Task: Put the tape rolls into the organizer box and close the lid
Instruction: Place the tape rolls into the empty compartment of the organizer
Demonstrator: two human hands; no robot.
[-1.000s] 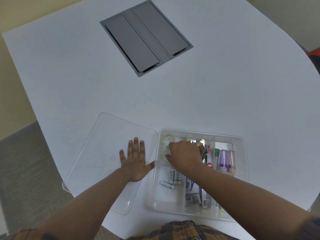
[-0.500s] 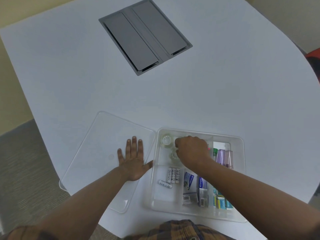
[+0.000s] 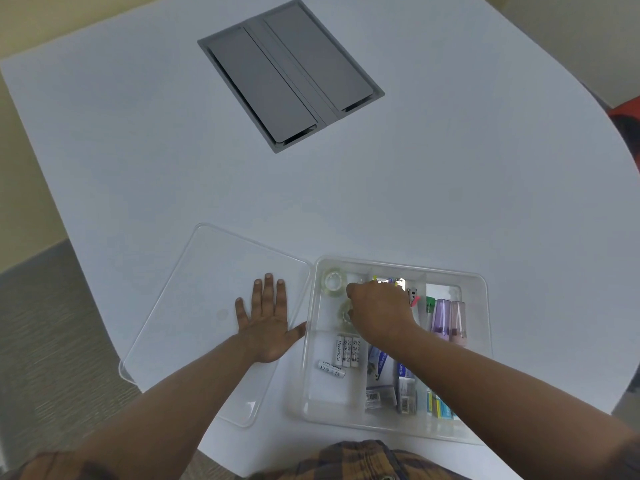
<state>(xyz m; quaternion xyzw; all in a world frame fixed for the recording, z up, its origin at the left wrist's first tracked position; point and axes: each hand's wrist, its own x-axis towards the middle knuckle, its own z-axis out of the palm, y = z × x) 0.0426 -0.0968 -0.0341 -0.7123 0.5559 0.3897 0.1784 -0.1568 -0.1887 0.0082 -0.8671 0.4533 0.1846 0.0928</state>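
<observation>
The clear organizer box sits open at the table's near edge. Two clear tape rolls lie in its far-left compartment, one in the corner and the other just nearer me. My right hand is inside the box, knuckles up and fingers curled down against the nearer roll's right edge. The fingertips are hidden, so any grip is unclear. The clear lid lies flat to the left of the box. My left hand rests palm down on the lid with fingers spread.
Other box compartments hold batteries, small packets, pens and purple-capped items. A grey cable hatch is set into the white table farther away. The table's rounded edge runs just below the box.
My right hand moved right off the tape rolls, uncovering the nearer one, then settled slightly back toward me beside it. My left hand has stayed flat on the lid.
</observation>
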